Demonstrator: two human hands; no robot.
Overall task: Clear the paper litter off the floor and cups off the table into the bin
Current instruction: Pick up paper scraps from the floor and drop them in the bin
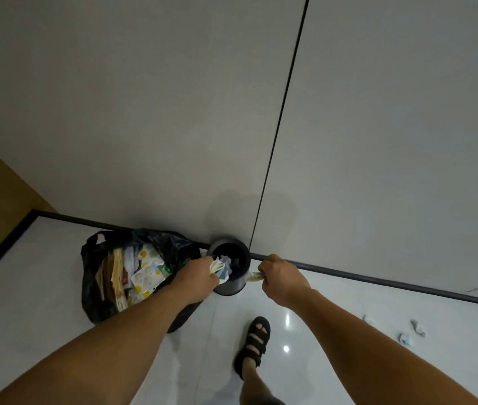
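Currently: bin (232, 287) set at floor's far edge. Over bin mouth, paper wad (221, 266) pinched in left hand (200, 276) grip; second scrap (252, 276) pinched in right hand (281, 280) grip, just outside rim, to be centred before release. Loose litter (417, 327) lies toward floor's right edge.

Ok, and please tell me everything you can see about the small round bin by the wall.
The bin is a small, dark grey cylinder, plastic by its look, with an open top and no lid in view. It stands upright on the glossy white floor, against the dark baseboard, close beside a full black bag on its left. Its inside looks dark. The left hand holds a paper wad over its mouth; the right hand grips a paper scrap just beside its right rim.
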